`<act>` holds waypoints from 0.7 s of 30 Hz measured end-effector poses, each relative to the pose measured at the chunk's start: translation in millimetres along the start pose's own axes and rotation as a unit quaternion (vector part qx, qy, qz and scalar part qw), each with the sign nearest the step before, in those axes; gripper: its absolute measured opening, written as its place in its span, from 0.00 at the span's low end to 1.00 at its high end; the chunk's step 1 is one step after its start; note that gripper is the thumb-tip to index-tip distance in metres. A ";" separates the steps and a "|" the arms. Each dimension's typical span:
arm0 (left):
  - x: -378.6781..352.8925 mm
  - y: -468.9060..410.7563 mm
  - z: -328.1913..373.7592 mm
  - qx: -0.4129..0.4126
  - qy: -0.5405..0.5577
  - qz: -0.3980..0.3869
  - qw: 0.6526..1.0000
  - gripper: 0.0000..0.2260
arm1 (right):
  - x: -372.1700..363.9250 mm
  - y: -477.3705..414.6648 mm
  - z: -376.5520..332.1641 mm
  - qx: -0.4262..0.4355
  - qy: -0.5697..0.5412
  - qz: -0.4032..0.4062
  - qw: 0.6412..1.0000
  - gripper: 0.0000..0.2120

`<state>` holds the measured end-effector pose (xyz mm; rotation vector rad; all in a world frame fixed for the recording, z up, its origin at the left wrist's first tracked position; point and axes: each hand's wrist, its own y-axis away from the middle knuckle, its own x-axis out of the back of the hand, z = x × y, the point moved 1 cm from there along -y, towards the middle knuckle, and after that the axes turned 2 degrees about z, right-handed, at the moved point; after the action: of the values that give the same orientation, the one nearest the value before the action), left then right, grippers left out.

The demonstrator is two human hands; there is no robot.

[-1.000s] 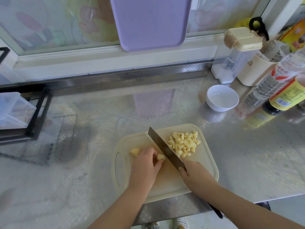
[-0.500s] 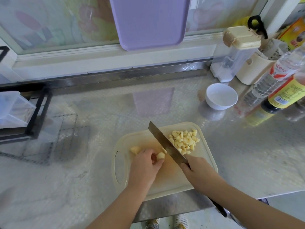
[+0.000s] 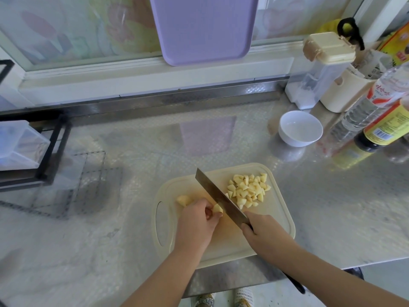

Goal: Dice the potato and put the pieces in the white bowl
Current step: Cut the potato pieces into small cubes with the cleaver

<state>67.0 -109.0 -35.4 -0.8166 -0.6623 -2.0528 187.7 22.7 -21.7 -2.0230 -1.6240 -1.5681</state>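
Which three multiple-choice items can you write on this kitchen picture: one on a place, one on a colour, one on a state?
1. Where is the diced potato pile? A directly on the counter; B on the cutting board; C in the black rack.
2. What colour is the tray at the window? A purple; B green; C red.
3. How is the white bowl? A overturned; B full of potato; C upright, without potato.
Answers: B, it lies right of the knife; A, plainly purple; C, its inside shows bare white.

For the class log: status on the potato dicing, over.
Left hand holds potato piece; right hand grips knife. Diced pile on board, white bowl empty. Nothing blocking.
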 end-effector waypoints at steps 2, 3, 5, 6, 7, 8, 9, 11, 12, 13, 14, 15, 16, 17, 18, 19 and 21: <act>0.0 -0.1 0.3 0.000 -0.003 -0.001 1.000 0.06 | -0.4 -2.0 0.8 0.001 0.013 -0.003 1.000 0.11; 0.2 -0.3 0.4 0.001 -0.005 -0.002 1.000 0.06 | -0.5 -3.2 1.0 0.001 0.019 -0.004 1.000 0.12; 0.1 -1.4 1.0 0.001 -0.006 -0.002 1.000 0.06 | -1.8 -5.7 1.0 0.002 0.027 -0.007 1.000 0.12; -0.4 -2.0 1.4 0.000 -0.004 0.000 1.000 0.06 | -2.7 -6.8 0.5 0.001 0.033 -0.009 0.999 0.12; -0.8 -2.3 2.0 -0.002 -0.001 0.002 1.000 0.06 | -4.0 -7.6 0.3 0.001 0.038 -0.011 0.999 0.12; -1.3 -2.0 2.5 -0.004 0.001 0.003 1.000 0.06 | -5.2 -8.0 -0.2 -0.001 0.042 -0.013 0.999 0.11; -1.4 -1.5 2.6 -0.005 0.003 0.004 1.000 0.06 | -6.6 -8.3 -0.7 -0.002 0.046 -0.015 0.999 0.11; -1.1 -0.7 2.1 -0.007 0.003 0.005 1.000 0.06 | -9.0 -7.8 -2.0 -0.004 0.052 -0.017 0.998 0.11; -0.7 -0.7 1.7 -0.008 0.002 0.005 1.000 0.07 | -9.8 -7.1 -2.8 -0.004 0.054 -0.017 0.998 0.12; -0.6 -0.9 1.6 -0.009 0.001 0.003 1.000 0.07 | -10.8 -6.1 -3.1 -0.003 0.056 -0.016 0.998 0.12; -0.5 -1.4 1.7 -0.009 -0.001 0.000 1.000 0.07 | -11.8 -5.4 -3.4 -0.002 0.058 -0.013 0.998 0.12; -0.2 -1.7 2.0 -0.009 -0.002 -0.003 1.000 0.08 | -12.9 -5.0 -3.9 -0.001 0.061 -0.009 0.998 0.11; 0.4 -1.7 2.0 -0.007 -0.004 -0.006 1.000 0.08 | -13.7 -4.9 -4.9 -0.001 0.064 -0.006 0.998 0.11; 1.3 -1.5 1.8 -0.006 -0.007 -0.009 1.000 0.08 | -14.4 -4.5 -5.4 -0.002 0.063 -0.004 0.998 0.11; 2.0 -1.1 1.5 -0.005 -0.009 -0.013 1.000 0.07 | -14.4 -4.1 -6.0 -0.006 0.059 -0.005 0.998 0.11; 2.8 -1.2 1.0 -0.005 -0.008 -0.019 1.000 0.07 | -13.9 -4.4 -5.5 -0.012 0.048 -0.004 0.999 0.11; 4.6 -2.3 -0.1 -0.004 -0.002 -0.040 0.999 0.04 | -10.1 -5.2 -2.6 -0.025 0.027 0.011 0.999 0.10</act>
<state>63.0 -110.1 -32.4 -0.8103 -0.6985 -2.1276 183.1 16.7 -30.5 -1.9964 -1.5542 -1.6577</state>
